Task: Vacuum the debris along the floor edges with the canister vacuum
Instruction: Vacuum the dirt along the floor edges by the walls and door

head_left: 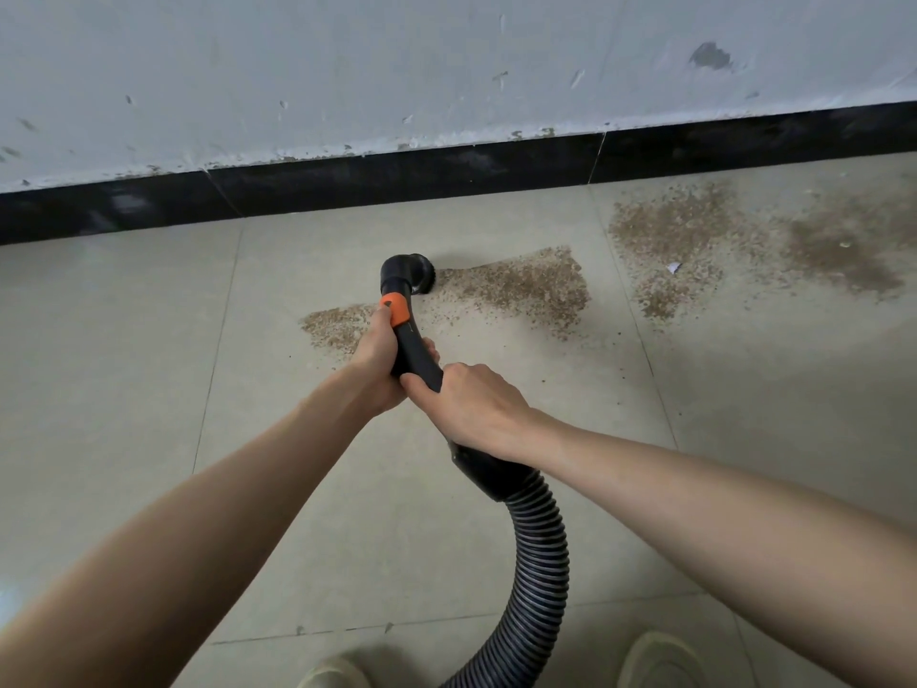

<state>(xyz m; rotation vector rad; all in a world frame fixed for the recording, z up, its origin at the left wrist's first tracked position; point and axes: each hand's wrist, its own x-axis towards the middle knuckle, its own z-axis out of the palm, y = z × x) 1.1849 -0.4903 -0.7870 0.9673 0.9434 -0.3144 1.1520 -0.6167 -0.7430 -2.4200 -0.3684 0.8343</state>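
Two light shoes (660,660) show at the bottom edge, just beside the ribbed hose (538,553) that curves up from between them to the black wand (417,357). Both hands are wrapped tight around that wand: the left hand (379,362) grips it higher, thumb close to the orange collar (395,310), and the right hand (474,404) clamps it just below, where the hose joins. Beyond the collar, the round brush nozzle (414,273) sits on the tiled floor (149,389), touching the near end of a brown patch of granular debris (526,288). A smaller patch (335,327) lies on the nozzle's other side, beside the left hand, and wider spreads (685,235) lie further right of the nozzle, nearer the black baseboard (347,176). This looks like mid-suction, with much still uncleared. Next, the nozzle probably needs drawing rightward through the patch, kept flat on the tile, then out towards the baseboard.
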